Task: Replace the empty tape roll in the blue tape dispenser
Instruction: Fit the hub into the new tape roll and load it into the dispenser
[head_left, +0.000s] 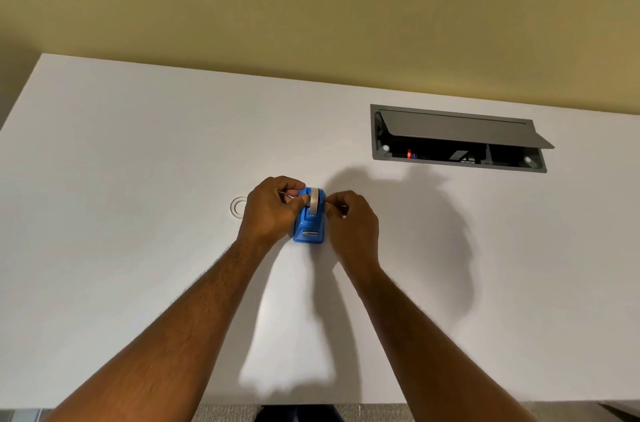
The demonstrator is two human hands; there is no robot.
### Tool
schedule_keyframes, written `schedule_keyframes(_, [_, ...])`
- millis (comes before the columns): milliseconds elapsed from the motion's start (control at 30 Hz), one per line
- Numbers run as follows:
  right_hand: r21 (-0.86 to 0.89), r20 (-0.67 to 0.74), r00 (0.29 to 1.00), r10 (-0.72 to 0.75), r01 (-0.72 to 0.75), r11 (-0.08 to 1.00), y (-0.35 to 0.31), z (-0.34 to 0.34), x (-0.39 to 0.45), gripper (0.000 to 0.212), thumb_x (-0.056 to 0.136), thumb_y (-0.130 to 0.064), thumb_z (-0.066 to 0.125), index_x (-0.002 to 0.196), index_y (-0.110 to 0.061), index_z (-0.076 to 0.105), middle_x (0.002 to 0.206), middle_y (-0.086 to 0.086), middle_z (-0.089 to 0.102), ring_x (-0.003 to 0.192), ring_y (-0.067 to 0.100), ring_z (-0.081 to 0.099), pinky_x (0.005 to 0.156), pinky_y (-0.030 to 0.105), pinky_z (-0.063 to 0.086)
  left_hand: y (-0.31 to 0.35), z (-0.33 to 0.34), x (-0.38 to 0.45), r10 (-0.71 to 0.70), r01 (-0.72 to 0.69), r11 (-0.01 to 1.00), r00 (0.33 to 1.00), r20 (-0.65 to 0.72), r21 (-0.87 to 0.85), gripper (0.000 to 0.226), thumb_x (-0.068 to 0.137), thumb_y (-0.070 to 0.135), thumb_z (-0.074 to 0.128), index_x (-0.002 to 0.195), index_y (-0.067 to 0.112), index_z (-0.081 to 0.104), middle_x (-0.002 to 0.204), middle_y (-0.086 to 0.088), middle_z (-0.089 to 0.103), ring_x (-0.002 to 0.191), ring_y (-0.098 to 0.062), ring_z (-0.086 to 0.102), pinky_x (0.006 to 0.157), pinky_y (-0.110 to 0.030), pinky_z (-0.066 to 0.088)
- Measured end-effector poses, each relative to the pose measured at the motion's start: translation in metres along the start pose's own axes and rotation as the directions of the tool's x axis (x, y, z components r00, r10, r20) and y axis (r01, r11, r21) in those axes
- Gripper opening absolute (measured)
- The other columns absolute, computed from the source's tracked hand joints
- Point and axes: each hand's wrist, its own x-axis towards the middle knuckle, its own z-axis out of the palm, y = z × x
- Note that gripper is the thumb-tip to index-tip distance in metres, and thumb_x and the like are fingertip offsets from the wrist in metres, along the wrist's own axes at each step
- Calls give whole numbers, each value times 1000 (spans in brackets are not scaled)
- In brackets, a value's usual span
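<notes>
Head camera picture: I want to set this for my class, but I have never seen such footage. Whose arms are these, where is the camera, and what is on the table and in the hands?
No machine is in the picture. The camera sits on a person's head and looks forward and down, so the two bare arms reaching in from below are that person's own.

The surface is a white table against a yellowish wall. In the middle stands a blue tape dispenser with a roll of tape seated in its top. The left hand holds the dispenser's side, thumb on the roll. The right hand pinches at the other side; what its grip closes on is too small to tell.

Left of the hands lies a thin clear ring, probably the empty old roll. Far right is a grey cable box sunk into the table, lid raised.
</notes>
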Motion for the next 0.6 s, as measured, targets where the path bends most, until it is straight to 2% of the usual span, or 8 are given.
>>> schedule_keyframes(67, [5, -31, 996, 87, -87, 996, 2, 4, -13, 6, 94, -24, 62, 91, -24, 66, 96, -4, 66, 76, 5, 61, 61, 11, 39, 2, 1, -1, 1, -1, 1000, 1000, -10, -5, 13, 84, 19, 77, 97, 21, 76, 95, 3, 73, 89, -16, 69, 86, -39, 59])
schedule_keyframes(167, [43, 11, 979, 203, -204, 978, 2, 11, -22, 20, 93, -39, 65, 85, -21, 71, 84, -4, 69, 71, 9, 64, 57, 16, 41, 3, 2, 0, 3, -2, 1000, 1000, -22, 4, 12, 83, 17, 75, 94, 21, 75, 93, 5, 73, 86, -13, 69, 84, -36, 59])
schedule_keyframes(267, [139, 63, 953, 297, -303, 943, -4, 15, -19, 32, 91, -45, 67, 72, -19, 71, 64, -8, 65, 54, 7, 55, 51, 18, 39, 2, 2, 1, 14, -14, 1000, 1000, -15, 7, 11, 83, 18, 76, 94, 21, 75, 91, 5, 73, 85, -13, 69, 82, -33, 59])
schedule_keyframes(333, [166, 91, 932, 351, -361, 918, -8, 15, -14, 38, 89, -48, 68, 67, -17, 68, 58, -8, 60, 50, 6, 51, 52, 19, 38, 2, 2, 1, 9, -9, 1000, 1000, -13, 4, 11, 83, 19, 77, 94, 21, 75, 90, 5, 73, 85, -12, 69, 81, -32, 59])
schedule_keyframes(433, [164, 145, 897, 419, -439, 883, -12, 16, -5, 35, 89, -47, 69, 73, -17, 64, 66, -5, 61, 53, 6, 52, 57, 19, 40, 1, 2, 1, 9, -9, 1000, 1000, -19, 6, 11, 83, 21, 78, 93, 24, 75, 88, 8, 72, 83, -9, 69, 79, -30, 59])
schedule_keyframes(600, [50, 232, 838, 495, -518, 854, -19, 16, 4, 33, 94, -47, 63, 98, -14, 61, 84, -1, 61, 55, 8, 48, 53, 15, 34, -1, 3, 1, 16, -16, 1000, 1000, -15, -3, 12, 83, 20, 77, 95, 22, 75, 91, 7, 73, 85, -11, 69, 81, -31, 59])
